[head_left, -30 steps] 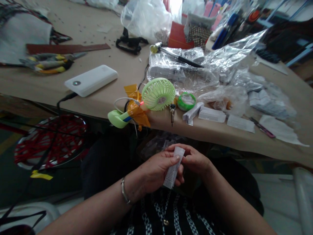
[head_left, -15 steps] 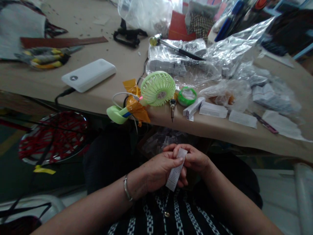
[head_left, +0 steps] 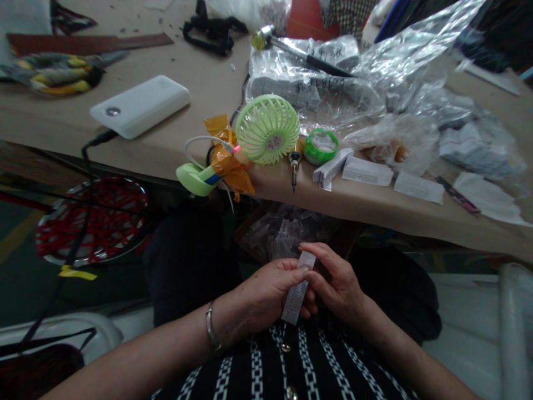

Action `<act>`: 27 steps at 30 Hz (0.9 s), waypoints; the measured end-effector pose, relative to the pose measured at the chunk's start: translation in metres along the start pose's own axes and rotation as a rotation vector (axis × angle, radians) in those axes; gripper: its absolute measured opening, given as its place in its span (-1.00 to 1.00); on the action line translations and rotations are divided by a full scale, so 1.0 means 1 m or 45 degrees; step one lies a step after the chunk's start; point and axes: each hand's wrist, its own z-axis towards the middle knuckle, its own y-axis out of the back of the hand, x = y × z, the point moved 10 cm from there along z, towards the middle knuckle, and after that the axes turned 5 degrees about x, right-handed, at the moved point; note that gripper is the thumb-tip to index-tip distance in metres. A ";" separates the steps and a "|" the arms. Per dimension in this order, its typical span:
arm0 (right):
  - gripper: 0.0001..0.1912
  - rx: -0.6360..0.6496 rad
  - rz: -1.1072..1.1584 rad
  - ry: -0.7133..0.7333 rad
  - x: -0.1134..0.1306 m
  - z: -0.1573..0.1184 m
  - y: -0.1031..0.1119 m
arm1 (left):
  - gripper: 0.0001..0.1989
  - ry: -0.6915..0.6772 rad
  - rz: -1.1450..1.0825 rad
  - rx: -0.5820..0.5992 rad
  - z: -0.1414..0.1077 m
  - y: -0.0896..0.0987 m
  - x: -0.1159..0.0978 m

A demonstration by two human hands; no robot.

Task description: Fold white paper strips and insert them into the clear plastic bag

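A narrow white printed paper label (head_left: 295, 300) is pinched between the thumb and fingers of my left hand (head_left: 270, 289), low over my lap. It slants, with its upper end pointing away from me. My right hand (head_left: 339, 280) is at the label's right side, its thumb touching the strip near the left thumb and its index finger reaching over the top end. A gap shows between that thumb and index finger. Beyond my hands, on the table edge, lie a folded stack of labels (head_left: 331, 169), a printed label stack (head_left: 366, 171) and a flat paper slip (head_left: 418, 187).
A green fan (head_left: 268, 130) is taped at the table edge, beside a soldering iron (head_left: 294, 169) and a green round tub (head_left: 320, 147). A white power bank (head_left: 144, 105), pliers (head_left: 69, 75) and a hammer (head_left: 308, 55) lie farther back. Below sits a box of clear scraps (head_left: 287, 230).
My right hand has loosened from its pinch at the label's upper end, and its fingers have spread. My left hand keeps the label. The view has tilted down slightly.
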 end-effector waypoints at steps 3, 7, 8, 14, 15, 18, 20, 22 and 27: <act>-0.64 -0.016 -0.063 0.008 -0.001 -0.002 -0.002 | -0.80 -0.001 -0.006 -0.014 0.000 0.001 0.001; -0.64 -0.021 -0.067 0.006 -0.002 -0.003 -0.003 | -0.80 -0.010 0.001 -0.024 0.000 0.002 0.001; -0.65 -0.016 -0.066 0.003 -0.002 -0.003 -0.004 | -0.80 -0.010 0.001 -0.023 0.000 0.002 0.001; -0.68 -0.016 -0.052 -0.013 0.000 -0.003 -0.006 | -0.80 0.004 0.005 -0.045 0.001 0.004 0.003; -0.69 -0.019 -0.050 -0.013 0.000 -0.003 -0.006 | -0.80 0.003 0.005 -0.042 0.001 0.004 0.003; -0.70 -0.022 -0.030 -0.007 -0.001 -0.004 -0.009 | -0.79 -0.002 -0.002 -0.027 0.001 0.004 0.004; -0.69 -0.019 -0.003 -0.022 -0.002 -0.005 -0.010 | -0.80 -0.003 -0.012 -0.024 0.001 0.004 0.004; -0.65 -0.032 0.071 -0.077 -0.007 -0.005 -0.009 | -0.79 -0.017 -0.020 -0.023 0.000 0.005 0.003; -0.74 -0.102 0.557 -0.356 -0.028 0.001 -0.005 | -0.77 -0.123 0.001 -0.037 -0.002 0.006 -0.009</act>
